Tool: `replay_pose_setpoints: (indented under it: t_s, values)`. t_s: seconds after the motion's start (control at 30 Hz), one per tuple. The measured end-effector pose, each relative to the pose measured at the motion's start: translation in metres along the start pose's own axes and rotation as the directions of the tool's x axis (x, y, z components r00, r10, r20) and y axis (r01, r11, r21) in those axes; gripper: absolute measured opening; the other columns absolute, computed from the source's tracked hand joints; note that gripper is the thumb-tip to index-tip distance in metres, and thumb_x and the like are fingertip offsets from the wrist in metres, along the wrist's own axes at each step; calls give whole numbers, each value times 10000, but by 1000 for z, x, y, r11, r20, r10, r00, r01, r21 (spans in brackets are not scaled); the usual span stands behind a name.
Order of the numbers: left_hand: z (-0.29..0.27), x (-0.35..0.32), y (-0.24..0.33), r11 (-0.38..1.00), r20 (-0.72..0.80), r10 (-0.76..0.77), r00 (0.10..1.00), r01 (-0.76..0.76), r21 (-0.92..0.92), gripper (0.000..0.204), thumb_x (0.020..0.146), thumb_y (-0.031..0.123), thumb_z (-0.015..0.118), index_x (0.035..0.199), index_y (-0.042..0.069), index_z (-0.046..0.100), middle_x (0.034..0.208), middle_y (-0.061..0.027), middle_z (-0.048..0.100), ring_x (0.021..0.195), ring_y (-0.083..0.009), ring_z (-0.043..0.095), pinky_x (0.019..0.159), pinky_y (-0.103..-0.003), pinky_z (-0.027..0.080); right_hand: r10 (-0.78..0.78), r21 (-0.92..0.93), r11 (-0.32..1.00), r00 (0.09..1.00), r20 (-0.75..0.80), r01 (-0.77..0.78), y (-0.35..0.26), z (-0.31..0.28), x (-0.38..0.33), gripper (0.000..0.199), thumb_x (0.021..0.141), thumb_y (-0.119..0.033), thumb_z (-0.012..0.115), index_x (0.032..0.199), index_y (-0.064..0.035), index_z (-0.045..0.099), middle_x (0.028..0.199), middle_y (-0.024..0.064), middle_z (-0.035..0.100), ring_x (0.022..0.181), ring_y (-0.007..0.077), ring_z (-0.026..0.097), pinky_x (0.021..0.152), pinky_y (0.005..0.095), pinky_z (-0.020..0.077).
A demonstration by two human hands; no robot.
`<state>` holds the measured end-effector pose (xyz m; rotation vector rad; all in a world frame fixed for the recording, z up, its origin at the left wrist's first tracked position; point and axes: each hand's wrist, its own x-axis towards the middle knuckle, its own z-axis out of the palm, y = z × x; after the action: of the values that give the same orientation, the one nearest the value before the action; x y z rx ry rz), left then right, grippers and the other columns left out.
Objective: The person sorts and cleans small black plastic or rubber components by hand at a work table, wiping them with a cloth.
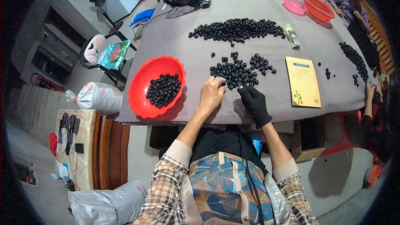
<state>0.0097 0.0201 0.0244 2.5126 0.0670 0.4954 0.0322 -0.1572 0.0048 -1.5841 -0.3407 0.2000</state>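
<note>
My bare left hand (211, 93) is closed at the near edge of a loose pile of small black round bead-like pieces (235, 71). Something greyish shows at its fingertips, too small to name. My right hand (253, 103), in a black knitted glove, is closed beside it, its fingertips at the pile's near side. A tiny pale tip shows there; what the fingers pinch I cannot make out. Left of my hands stands a red scalloped bowl (137, 84), partly filled with the same black pieces (163, 90).
A larger heap of black pieces (237, 30) lies farther back on the grey-covered table (166, 46). To the right are a yellow booklet (303, 82) and a tube (292, 36). Pink (294, 5) and red baskets (319, 8) stand far right. Other people sit around the table.
</note>
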Motion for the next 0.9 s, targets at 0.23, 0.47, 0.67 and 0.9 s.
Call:
replay_pose_setpoints:
  t_s: [0.23,0.47,0.67,0.9]
  values:
    - [17,16,-8,999,0,37,999,-37,24,235,668,69,668,865,6,556,742,-183,547,736,-354,556,649,-422,444,64,15,998,998,25,-64,-13,-2,-2,266,836,-245,603,978,-21,624,857,31,625,729,85,526,657,251,444]
    - [20,17,-19,992,-21,110,994,-109,70,143,724,40,606,852,4,555,788,-189,564,750,-355,563,638,-430,463,7,2,1000,1000,26,-7,-13,1,-4,254,834,-244,606,981,-38,627,836,30,626,727,79,519,659,252,442]
    - [4,-13,9,443,395,-223,891,453,-774,123,792,53,620,903,0,620,695,-55,597,539,-105,565,443,-219,444,32,38,999,999,10,-33,-9,1,-2,249,835,-227,605,984,-28,619,858,48,629,768,97,551,693,259,455]
    - [9,-33,18,202,438,-7,899,431,-880,104,826,56,592,899,-12,620,712,-54,608,557,-95,565,468,-206,447,26,90,995,999,36,-29,-15,1,-2,242,813,-154,622,999,-2,597,869,35,617,786,93,548,700,245,448]
